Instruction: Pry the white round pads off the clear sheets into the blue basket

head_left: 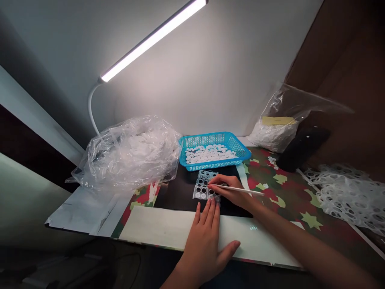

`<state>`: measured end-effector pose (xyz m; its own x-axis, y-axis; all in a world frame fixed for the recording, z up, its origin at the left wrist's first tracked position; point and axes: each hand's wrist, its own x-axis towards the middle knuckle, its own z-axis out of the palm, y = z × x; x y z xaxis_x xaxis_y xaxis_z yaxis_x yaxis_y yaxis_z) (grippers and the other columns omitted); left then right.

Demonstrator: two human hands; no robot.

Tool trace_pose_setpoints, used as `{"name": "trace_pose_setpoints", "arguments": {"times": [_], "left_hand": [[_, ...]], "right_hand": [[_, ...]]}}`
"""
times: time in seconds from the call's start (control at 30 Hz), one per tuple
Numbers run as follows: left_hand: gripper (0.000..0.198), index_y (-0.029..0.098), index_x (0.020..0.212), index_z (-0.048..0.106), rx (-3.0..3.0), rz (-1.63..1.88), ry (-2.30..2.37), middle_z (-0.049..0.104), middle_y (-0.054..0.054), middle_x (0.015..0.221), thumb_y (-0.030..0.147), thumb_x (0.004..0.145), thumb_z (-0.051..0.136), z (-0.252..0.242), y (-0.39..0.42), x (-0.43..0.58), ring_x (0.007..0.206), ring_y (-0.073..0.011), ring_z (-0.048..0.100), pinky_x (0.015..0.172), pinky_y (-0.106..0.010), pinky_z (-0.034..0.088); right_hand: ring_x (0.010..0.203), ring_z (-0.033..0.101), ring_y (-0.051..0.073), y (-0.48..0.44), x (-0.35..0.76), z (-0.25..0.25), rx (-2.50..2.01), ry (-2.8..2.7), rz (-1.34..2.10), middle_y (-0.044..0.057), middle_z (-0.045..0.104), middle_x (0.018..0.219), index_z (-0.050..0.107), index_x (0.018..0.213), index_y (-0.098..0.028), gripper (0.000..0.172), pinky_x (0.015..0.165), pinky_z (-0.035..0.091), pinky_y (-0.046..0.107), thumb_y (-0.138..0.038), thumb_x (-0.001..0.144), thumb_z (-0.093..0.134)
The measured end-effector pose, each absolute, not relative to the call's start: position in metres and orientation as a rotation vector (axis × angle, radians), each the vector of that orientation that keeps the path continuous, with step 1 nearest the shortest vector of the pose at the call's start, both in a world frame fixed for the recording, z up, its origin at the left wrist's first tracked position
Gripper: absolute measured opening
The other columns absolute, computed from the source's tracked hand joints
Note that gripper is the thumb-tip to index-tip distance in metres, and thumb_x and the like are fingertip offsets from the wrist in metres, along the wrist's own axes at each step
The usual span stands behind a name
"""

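A small perforated sheet lies near the middle of the view on the camouflage-print table. Many of its round cells show dark and empty, while others still hold white discs. The right hand has a narrow grip, pinching a slim white stick with its end over the sheet. The left hand lies flat, its grip wide and empty, with its fingertips at the sheet's lower edge. At 12 o'clock, a blue plastic basket with a latticed wall holds a shallow layer of loose white discs. A crumpled clear plastic bag sits at 10 o'clock, a labelled bag of white pieces at 2 o'clock, and a heap of white holed webbing at 3 o'clock.
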<state>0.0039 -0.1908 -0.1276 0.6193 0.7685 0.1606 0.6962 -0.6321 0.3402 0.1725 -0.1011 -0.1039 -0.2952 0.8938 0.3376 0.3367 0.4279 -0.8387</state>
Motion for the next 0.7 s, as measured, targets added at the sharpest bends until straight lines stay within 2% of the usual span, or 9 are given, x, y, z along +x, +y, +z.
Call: {"name": "trace_pose_setpoints", "arguments": {"times": [0.23,0.33,0.47,0.57,0.7], "left_hand": [[0.083,0.012,0.145,0.014,2.626,0.481,1.193,0.012,-0.011,0.152,0.063,0.083,0.036,-0.128,-0.192,0.007,0.14,-0.0299,0.01,0.114,-0.052,0.018],[0.087,0.011,0.145,0.013,2.643,0.5,1.202,0.012,-0.013,0.152,0.065,0.082,0.038,-0.13,-0.195,0.004,0.14,-0.0309,0.01,0.113,-0.053,0.02],[0.087,0.012,0.145,0.015,2.608,0.491,1.279,0.016,-0.011,0.152,0.067,0.081,0.036,-0.13,-0.195,-0.001,0.14,-0.0274,0.011,0.115,-0.051,0.017],[0.085,0.014,0.144,0.02,2.578,0.476,1.315,0.021,-0.01,0.151,0.069,0.081,0.035,-0.13,-0.194,-0.002,0.14,-0.0258,0.015,0.116,-0.049,0.015],[0.088,0.012,0.142,0.026,2.545,0.476,1.348,0.026,-0.013,0.149,0.071,0.078,0.036,-0.128,-0.194,0.002,0.139,-0.0281,0.019,0.115,-0.05,0.017]], "right_hand": [[0.07,0.062,0.015,-0.113,0.196,-0.11,-1.09,-1.948,0.874,0.003,0.069,0.076,0.069,0.081,-0.018,0.024,0.063,0.049,0.025,-0.04,0.082,0.061],[0.077,0.062,0.016,-0.114,0.194,-0.114,-0.976,-2.016,0.751,0.005,0.068,0.083,0.069,0.086,-0.018,0.023,0.07,0.049,0.028,-0.038,0.085,0.059],[0.087,0.06,0.018,-0.105,0.185,-0.113,-0.811,-2.141,0.659,0.006,0.066,0.091,0.07,0.087,-0.019,0.019,0.079,0.048,0.03,-0.035,0.086,0.058],[0.083,0.062,0.017,-0.096,0.182,-0.11,-0.771,-2.227,0.763,0.006,0.067,0.088,0.07,0.085,-0.018,0.019,0.076,0.049,0.029,-0.033,0.085,0.059],[0.073,0.065,0.015,-0.085,0.186,-0.108,-0.733,-2.282,0.918,0.005,0.07,0.081,0.071,0.086,-0.016,0.02,0.068,0.051,0.025,-0.034,0.082,0.062]]}}
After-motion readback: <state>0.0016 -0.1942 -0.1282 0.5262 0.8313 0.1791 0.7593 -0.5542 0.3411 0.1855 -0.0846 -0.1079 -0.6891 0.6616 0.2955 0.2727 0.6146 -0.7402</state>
